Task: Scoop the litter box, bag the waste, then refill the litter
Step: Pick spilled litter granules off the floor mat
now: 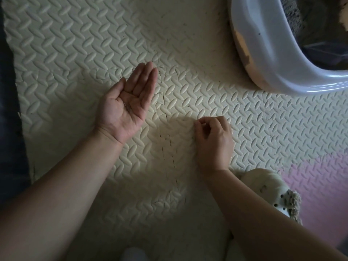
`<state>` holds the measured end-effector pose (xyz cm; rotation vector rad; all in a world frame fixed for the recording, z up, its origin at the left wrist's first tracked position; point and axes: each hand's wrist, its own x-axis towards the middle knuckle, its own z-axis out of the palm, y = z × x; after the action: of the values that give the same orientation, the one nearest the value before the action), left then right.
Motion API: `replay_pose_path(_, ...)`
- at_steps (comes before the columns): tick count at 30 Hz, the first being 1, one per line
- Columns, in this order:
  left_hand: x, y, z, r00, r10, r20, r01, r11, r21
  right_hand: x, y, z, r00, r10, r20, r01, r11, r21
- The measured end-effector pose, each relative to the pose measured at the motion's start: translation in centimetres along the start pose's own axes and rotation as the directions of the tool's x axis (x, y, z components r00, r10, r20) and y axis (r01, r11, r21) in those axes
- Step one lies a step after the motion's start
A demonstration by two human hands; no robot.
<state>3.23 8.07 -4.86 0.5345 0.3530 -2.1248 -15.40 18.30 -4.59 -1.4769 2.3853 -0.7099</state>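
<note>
My left hand (127, 102) is held flat and palm up over the cream foam mat (75, 53), with a few tiny dark litter grains lying in the palm. My right hand (213, 140) is lower and to the right, knuckles up, its fingers curled and the thumb and fingertips drawn together right at the mat's surface. Anything between those fingertips is too small to see. The litter box (267, 53), with a pale lavender rim, sits at the top right. Grey litter (301, 14) and a fold of dark plastic bag (323, 51) show inside it.
The mat has cuts and scattered specks around my hands. A fuzzy cream slipper (271, 193) is at the lower right beside a pink mat tile (320, 185). A dark strip of floor (9, 129) runs along the left edge.
</note>
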Motion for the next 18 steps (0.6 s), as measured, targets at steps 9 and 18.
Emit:
replay_pose_path(9, -0.1, 0.1, 0.1, 1.000, -0.012, 0.013, 0.012, 1.000, -0.004, -4.0, 0.8, -1.1, 0.999, -0.007, 0.050, 0.003, 0.997, 0.074)
replay_pose_path(18, -0.3, 0.3, 0.1, 1.000, -0.013, 0.015, 0.013, 1.000, -0.005, -4.2, 1.2, -1.0, 0.993, -0.062, 0.102, 0.067, 0.997, -0.038)
